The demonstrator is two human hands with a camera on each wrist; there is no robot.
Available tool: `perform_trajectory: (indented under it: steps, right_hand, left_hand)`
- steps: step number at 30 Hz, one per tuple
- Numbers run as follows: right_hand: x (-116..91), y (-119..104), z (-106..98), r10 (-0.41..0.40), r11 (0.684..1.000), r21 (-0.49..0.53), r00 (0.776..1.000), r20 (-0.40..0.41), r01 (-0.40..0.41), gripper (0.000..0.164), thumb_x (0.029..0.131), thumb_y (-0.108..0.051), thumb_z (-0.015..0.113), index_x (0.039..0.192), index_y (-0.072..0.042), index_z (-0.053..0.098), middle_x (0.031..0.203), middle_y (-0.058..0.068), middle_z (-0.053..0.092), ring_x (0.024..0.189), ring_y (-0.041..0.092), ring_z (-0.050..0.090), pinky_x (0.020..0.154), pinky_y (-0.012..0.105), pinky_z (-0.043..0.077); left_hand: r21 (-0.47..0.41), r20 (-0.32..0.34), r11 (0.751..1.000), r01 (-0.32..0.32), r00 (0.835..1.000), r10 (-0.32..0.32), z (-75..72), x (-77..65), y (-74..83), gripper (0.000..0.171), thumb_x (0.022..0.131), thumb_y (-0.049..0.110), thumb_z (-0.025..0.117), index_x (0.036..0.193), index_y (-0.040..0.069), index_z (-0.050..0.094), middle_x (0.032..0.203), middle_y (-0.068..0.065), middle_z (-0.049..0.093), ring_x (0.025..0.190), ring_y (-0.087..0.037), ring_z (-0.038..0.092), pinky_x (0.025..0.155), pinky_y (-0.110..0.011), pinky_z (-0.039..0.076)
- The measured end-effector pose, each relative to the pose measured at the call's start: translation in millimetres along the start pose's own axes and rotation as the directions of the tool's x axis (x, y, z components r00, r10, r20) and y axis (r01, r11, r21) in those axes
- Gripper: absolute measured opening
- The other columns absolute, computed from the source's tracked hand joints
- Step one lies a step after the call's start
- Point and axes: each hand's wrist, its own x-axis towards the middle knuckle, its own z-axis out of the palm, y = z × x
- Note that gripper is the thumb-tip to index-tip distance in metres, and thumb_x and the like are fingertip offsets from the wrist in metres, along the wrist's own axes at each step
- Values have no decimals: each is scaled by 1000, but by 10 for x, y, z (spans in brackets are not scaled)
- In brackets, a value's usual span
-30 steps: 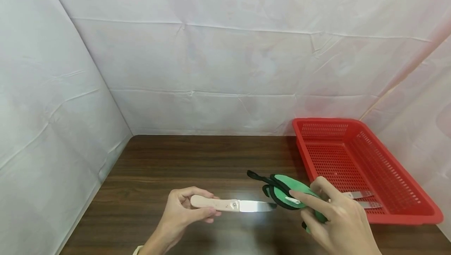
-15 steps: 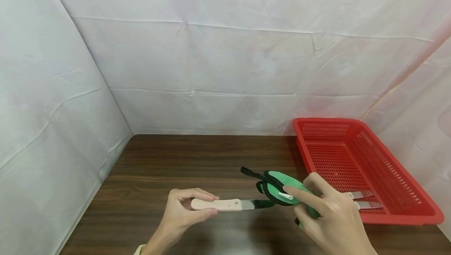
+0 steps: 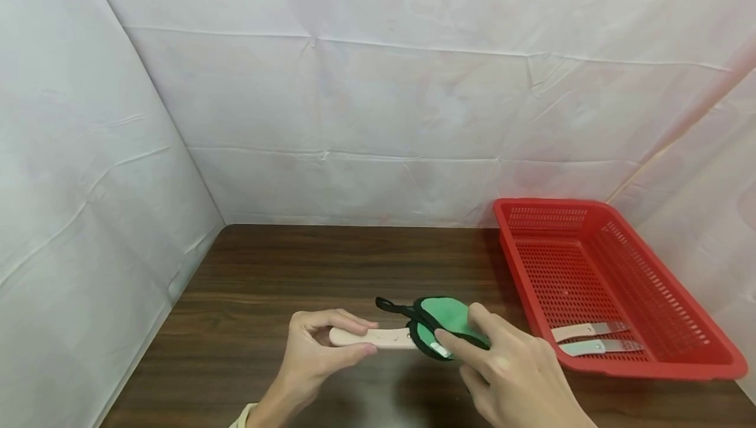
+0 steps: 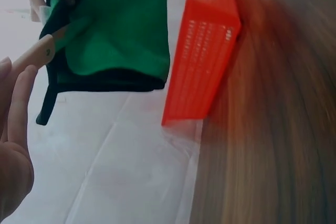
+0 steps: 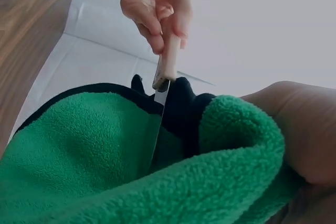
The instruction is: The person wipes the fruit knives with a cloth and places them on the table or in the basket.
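My left hand [image 3: 313,356] pinches the pale handle of a knife [image 3: 378,338] between thumb and fingers, blade pointing right. A green towel with black edging [image 3: 449,315] and a black hanging loop is folded around the blade, hiding it in the head view. My right hand [image 3: 508,362] grips the towel from outside, with a small white label near the fingertips. In the right wrist view, the blade [image 5: 158,124] lies inside the fold of the fleecy cloth, just past the handle.
A red plastic basket [image 3: 520,270] stands at the right on the dark wooden table [image 3: 283,270]. Inside it lie two knives, one with a cream handle [image 3: 573,331] and one with a whitish handle [image 3: 583,348]. White sheeting [image 3: 354,106] hangs behind and at both sides.
My right hand has brought the towel leftward along the blade up to the handle, covering it. The left hand has shifted slightly right, still holding the knife. Both basket knives show more fully.
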Motion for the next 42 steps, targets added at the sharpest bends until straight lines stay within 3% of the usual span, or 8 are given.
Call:
perform_trajectory:
  steps: [4,8,10,22,25,28,33,42]
  right_hand:
    - [-8,-31,-33,22,1000,-24,997,79,-20,28,74,-17,49,92,-26,69,81,-2,45,59,6,40,38,9,28]
    - [-32,-26,-70,61,997,-52,986,154,-53,43,54,-12,72,93,-28,69,82,-4,44,62,7,42,38,11,31]
    - [-57,-7,-77,67,996,-63,985,157,-57,44,52,-11,73,92,-28,69,81,-4,44,61,7,42,38,11,30]
    - [-196,121,-110,92,992,-97,989,116,-81,24,68,-20,63,90,-27,71,80,-7,41,52,0,29,39,8,23]
    - [-200,128,-98,90,993,-87,993,74,-84,27,78,-23,47,88,-26,71,78,-7,41,51,-1,28,39,7,21]
    - [-197,144,-87,81,994,-72,997,5,-81,49,86,-33,24,85,-23,72,77,-8,41,50,-2,28,39,6,20]
    - [-157,170,-119,74,996,-36,995,-73,-76,47,87,-35,28,86,-19,71,78,-7,43,50,-3,28,40,6,19]
    - [-55,137,-132,49,999,10,996,-79,-48,44,88,-36,30,88,-19,71,78,-5,46,52,0,35,41,5,20]
  left_hand:
    - [-27,-17,1000,-2,1000,2,21,6,14,26,60,-20,67,79,-1,67,82,-22,65,73,-31,63,55,-32,53]
    - [-52,-29,999,-3,1000,1,5,-8,30,28,60,-21,67,78,1,67,81,-20,65,76,-34,63,56,-32,53]
    - [-61,-31,998,-3,1000,1,-18,-19,41,29,59,-21,66,77,2,67,82,-20,65,77,-35,62,57,-32,53]
    - [-54,-10,999,-3,1000,3,-155,-70,126,30,61,-23,64,79,1,66,84,-19,65,75,-34,63,57,-32,53]
    - [-49,4,999,0,1000,0,-161,-66,126,30,61,-22,64,81,1,66,85,-19,65,74,-32,63,57,-33,53]
    - [-35,12,999,-2,1000,2,-165,-65,125,31,62,-22,64,82,1,66,85,-19,65,73,-31,63,57,-33,53]
    - [0,24,1000,-3,1000,3,-162,-62,119,30,61,-21,65,82,1,67,85,-20,65,73,-30,63,55,-32,53]
    - [8,19,1000,1,1000,-1,-83,-25,88,30,61,-21,66,82,1,67,83,-21,64,75,-31,63,56,-31,52]
